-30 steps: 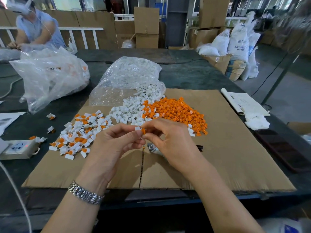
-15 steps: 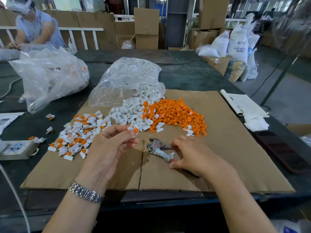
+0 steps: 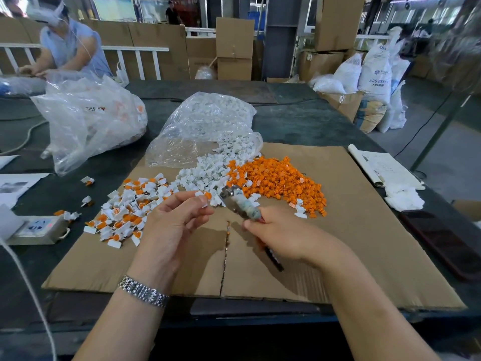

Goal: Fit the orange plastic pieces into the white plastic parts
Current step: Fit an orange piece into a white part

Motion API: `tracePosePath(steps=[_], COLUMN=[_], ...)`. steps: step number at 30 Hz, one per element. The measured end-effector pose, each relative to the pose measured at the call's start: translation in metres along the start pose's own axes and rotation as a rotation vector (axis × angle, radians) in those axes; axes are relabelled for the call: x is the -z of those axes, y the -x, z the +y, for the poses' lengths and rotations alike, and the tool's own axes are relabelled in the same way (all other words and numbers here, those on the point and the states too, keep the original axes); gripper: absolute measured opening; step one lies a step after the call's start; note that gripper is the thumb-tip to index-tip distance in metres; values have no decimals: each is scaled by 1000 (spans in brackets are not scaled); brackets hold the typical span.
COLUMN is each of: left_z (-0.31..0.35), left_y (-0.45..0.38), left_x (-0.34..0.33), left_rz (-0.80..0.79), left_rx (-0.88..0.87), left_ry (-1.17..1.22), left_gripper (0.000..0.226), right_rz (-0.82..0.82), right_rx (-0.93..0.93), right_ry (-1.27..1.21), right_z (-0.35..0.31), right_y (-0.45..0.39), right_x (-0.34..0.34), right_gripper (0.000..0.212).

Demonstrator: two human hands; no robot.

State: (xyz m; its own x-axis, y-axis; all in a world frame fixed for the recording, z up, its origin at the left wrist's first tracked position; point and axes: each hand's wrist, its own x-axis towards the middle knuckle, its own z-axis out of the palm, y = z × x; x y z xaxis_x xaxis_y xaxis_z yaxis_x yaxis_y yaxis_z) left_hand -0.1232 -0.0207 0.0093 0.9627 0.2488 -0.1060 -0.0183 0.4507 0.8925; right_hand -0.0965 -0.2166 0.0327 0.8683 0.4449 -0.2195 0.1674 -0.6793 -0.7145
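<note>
My left hand [image 3: 173,221] pinches a white plastic part with an orange piece in it [image 3: 204,196] above the cardboard sheet [image 3: 364,243]. My right hand [image 3: 278,234] grips metal pliers [image 3: 238,203] by the handles, with the jaws raised close to that part. A pile of loose orange pieces [image 3: 281,182] lies on the cardboard beyond my right hand. Loose white parts [image 3: 200,174] spill beside it from a clear bag [image 3: 205,128]. Left of them lies a heap of fitted white-and-orange parts [image 3: 127,212].
A second clear bag [image 3: 88,118] sits at the left on the dark table [image 3: 299,121]. A power strip [image 3: 36,226] with a cable lies at the left edge. Papers [image 3: 382,168], a white cloth [image 3: 403,199] and a dark phone [image 3: 442,243] lie at the right. Another person [image 3: 70,45] works at the far left.
My right hand let go of the part, reached down to the pliers on the cardboard, took them and lifted them up to the part held in my left hand.
</note>
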Motion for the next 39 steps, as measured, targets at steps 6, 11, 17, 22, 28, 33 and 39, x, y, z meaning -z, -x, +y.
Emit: tracePosePath(steps=[6,11,17,22,28,33,39], left_z=[2,0,-3,-5,-7,-9,-7], left_y=[-1,-3,-3,-3,-5,-9,-29], left_x=[-3,-3,-4,-5,-7,-1,33], left_rz=[18,54,84,102,125,103,368], left_rx=[-66,-84,-98,-94,-91,-88,-300], left_ry=[-52,-112,-149,-123,-67,-81,-742], left_gripper=[6,10,6,6,16,5,9], right_rz=[-43,-37,-23,116,254,166,179], right_rx=[37,81,111,145,121,89,20], right_ry=[-109,-100,-110,0,1,128,678], right_z=[-14,-15,-15,-14,-12,-3,32], right_y=[0,1,3,-1,-8,-10,-13], right_x=[-6,-13,-21,-29,-43,-28,-15], right_gripper=[22,22,20,22,30,40,54])
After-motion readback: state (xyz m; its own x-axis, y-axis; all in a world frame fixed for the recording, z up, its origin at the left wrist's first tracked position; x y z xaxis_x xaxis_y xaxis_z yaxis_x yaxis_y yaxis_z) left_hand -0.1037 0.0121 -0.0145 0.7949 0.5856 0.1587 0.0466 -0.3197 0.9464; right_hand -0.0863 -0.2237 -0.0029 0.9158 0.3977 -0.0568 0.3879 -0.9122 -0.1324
